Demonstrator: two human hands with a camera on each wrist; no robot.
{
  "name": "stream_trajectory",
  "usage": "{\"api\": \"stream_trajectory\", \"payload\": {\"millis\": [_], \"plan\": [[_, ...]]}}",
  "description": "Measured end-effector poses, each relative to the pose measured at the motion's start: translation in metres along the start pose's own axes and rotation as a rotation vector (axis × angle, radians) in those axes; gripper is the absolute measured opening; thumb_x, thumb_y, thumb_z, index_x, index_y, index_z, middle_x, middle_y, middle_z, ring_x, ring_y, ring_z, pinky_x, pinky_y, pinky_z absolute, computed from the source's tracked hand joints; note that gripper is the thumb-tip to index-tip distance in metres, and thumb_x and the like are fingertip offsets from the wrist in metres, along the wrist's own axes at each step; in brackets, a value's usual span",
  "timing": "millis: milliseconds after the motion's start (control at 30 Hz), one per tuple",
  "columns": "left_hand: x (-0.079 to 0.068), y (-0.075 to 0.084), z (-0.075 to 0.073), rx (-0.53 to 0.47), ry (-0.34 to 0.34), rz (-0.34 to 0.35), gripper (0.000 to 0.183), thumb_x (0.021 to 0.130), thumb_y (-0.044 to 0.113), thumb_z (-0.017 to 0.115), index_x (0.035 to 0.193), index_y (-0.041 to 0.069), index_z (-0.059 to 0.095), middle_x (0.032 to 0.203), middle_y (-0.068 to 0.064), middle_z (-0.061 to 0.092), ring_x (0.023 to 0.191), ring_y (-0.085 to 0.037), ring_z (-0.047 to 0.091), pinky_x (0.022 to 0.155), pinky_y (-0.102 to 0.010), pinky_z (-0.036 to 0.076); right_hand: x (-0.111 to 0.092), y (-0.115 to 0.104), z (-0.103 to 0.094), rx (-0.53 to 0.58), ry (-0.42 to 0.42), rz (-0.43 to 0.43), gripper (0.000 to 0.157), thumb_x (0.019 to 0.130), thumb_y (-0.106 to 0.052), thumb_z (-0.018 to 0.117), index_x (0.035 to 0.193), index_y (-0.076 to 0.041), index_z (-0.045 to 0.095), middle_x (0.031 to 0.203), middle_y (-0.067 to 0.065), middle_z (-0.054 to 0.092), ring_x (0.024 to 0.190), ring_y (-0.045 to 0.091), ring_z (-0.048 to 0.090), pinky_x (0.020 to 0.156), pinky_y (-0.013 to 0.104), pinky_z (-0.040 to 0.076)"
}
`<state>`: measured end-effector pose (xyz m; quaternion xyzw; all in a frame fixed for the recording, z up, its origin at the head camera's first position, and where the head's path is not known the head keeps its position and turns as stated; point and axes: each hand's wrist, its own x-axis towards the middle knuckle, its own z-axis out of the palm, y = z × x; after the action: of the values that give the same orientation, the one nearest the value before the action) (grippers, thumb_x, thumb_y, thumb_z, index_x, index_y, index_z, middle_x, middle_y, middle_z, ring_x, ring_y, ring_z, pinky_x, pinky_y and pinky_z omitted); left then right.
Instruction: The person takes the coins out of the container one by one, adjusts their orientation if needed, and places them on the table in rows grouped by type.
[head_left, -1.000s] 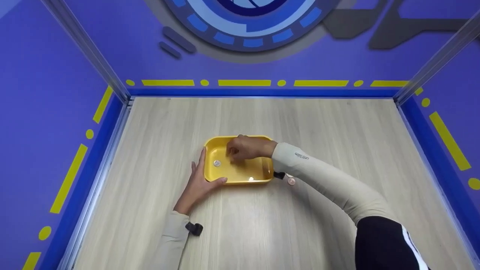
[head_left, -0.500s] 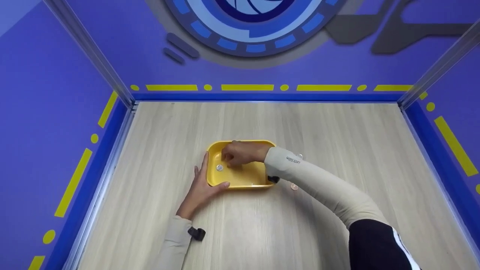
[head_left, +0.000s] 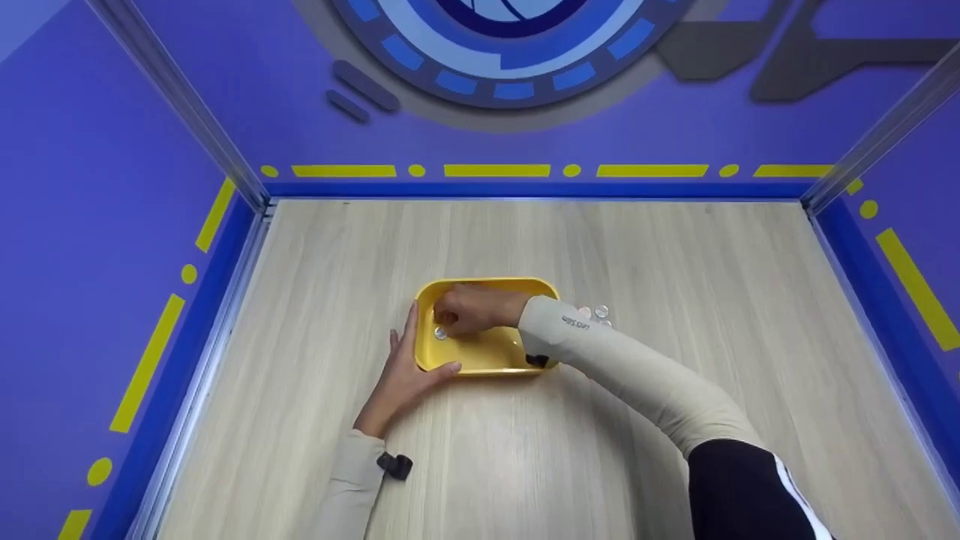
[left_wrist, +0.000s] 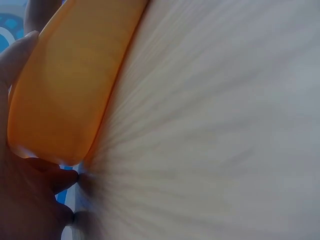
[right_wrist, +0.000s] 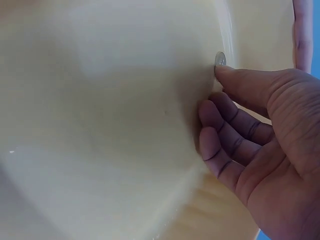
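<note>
A yellow tray (head_left: 487,363) sits on the wooden table. My left hand (head_left: 401,375) grips its left end, thumb on the near rim and fingers along the outer side wall. In the left wrist view the tray (left_wrist: 70,85) appears orange between thumb and fingers. My right hand (head_left: 472,307) reaches inside, its fingers curled near the tray floor. A silvery coin (head_left: 440,333) lies at its fingertips. The right wrist view shows the coin (right_wrist: 220,59) against the thumb tip, which overlaps its edge; the index finger is mostly hidden behind the thumb.
Several coins (head_left: 601,311) lie on the table right of the tray, partly covered by the right sleeve (head_left: 622,360). Blue-purple panels (head_left: 510,142) with yellow markings stand along the back and both sides of the wooden table (head_left: 675,255).
My right hand has moved left and down inside the tray to the coin. Coins behind the right sleeve have come into view, while the copper one is now hidden. My left hand keeps its grip.
</note>
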<state>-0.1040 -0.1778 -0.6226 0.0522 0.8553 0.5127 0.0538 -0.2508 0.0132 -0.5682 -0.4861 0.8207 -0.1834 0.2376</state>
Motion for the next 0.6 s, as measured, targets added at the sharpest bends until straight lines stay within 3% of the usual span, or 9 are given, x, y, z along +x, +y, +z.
{"api": "stream_trajectory", "payload": {"millis": [200, 600], "plan": [[-0.0008, 0.0009, 0.0001, 0.003, -0.004, -0.021, 0.132, 0.088, 0.059, 0.089, 0.179, 0.028, -0.002, 0.184, -0.009, 0.018, 0.167, -0.052, -0.005, 0.134, -0.071, 0.007, 0.0005, 0.0038, 0.0032, 0.019, 0.020, -0.020, 0.010, 0.105, -0.009, 0.075, 0.113, -0.004, 0.077, 0.084, 0.000, 0.061, 0.073, 0.013, 0.055, 0.066, 0.024, 0.043], [-0.0012, 0.0003, 0.0007, 0.001, 0.004, -0.047, 0.133, 0.086, 0.063, 0.089, 0.179, 0.034, -0.001, 0.184, -0.005, 0.018, 0.167, -0.051, -0.008, 0.133, -0.074, 0.010, 0.0040, 0.0022, 0.0042, -0.013, 0.012, -0.028, 0.011, 0.103, -0.011, 0.079, 0.112, -0.006, 0.076, 0.089, 0.001, 0.063, 0.079, 0.015, 0.056, 0.071, 0.025, 0.045]]}}
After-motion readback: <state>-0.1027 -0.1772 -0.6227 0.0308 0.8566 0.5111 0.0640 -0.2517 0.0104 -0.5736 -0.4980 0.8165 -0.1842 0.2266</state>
